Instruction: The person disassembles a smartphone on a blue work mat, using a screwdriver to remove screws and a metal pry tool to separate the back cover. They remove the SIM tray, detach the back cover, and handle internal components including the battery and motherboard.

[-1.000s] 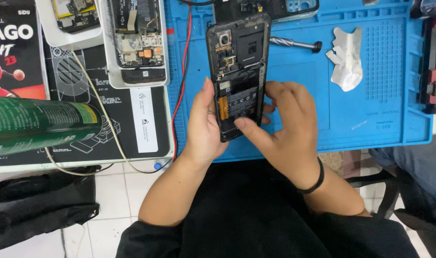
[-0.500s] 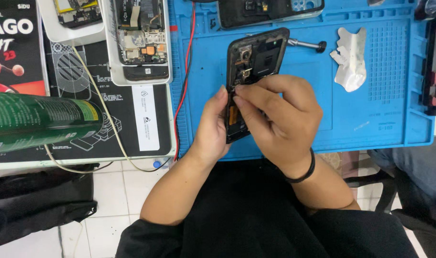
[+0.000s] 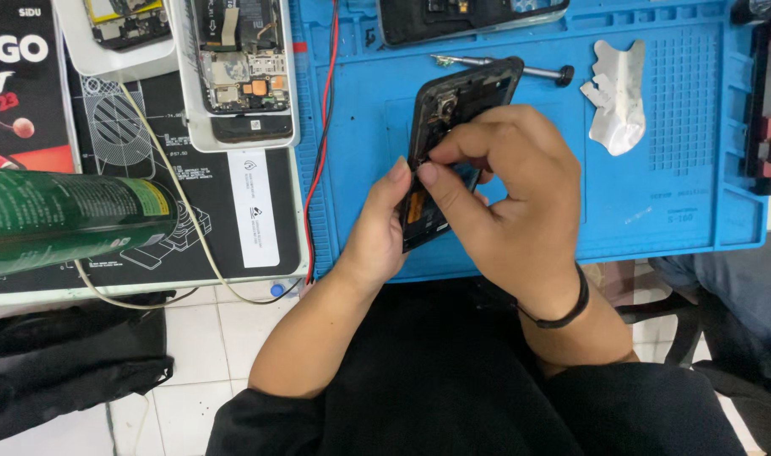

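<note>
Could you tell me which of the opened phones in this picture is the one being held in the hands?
The black opened phone tilted above the blue silicone mat, gripped by the left hand and right hand. The other opened phones lie flat and untouched along the top.

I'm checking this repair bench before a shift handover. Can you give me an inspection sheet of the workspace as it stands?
Surface: blue work mat on a white bench, black printed mat beside it.
Job's things: opened black phone, back cover off, tilted up off the mat.
Clutter: screwdriver, crumpled white scrap, two other opened phones on white trays, green can.
Hands: left hand grips the phone's left edge; right hand pinches at its interior.
Cables: red wire and pale cable cross the bench.
Surroundings: tiled floor, black bag.
</note>
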